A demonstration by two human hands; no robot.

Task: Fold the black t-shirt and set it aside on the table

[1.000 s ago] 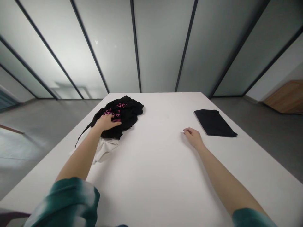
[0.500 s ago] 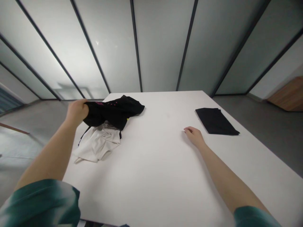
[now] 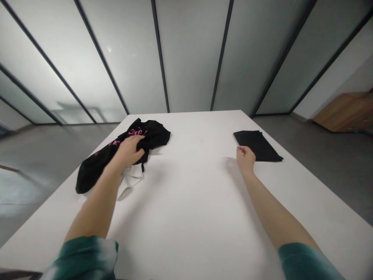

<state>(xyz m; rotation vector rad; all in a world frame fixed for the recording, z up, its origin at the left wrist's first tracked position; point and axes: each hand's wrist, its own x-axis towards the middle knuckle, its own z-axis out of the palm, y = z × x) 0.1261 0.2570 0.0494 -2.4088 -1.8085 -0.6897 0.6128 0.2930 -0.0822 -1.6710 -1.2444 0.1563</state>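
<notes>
My left hand [image 3: 131, 149] is over a crumpled black garment [image 3: 157, 132] with pink lettering, at the left of the white table [image 3: 186, 194]. Its fingers are stretched out and the thumb stands apart; whether they touch the fabric I cannot tell. Partly under the black garment lies a rumpled white cloth [image 3: 132, 177], much of it hidden by my left arm. Above the table on the right, my right hand [image 3: 245, 157] has its fingers curled in, with nothing visible in them. It overlaps the near left edge of a neatly folded black cloth [image 3: 259, 144] in view.
Frosted glass panels [image 3: 192, 58] with dark frames rise behind the table's far edge. Grey floor [image 3: 291, 136] shows on both sides. A wooden piece [image 3: 344, 111] stands at the far right.
My left hand has let go of the black garment's left end, which now lies toward the near left over the white cloth. That hand moved right; the right hand moved closer to the folded cloth.
</notes>
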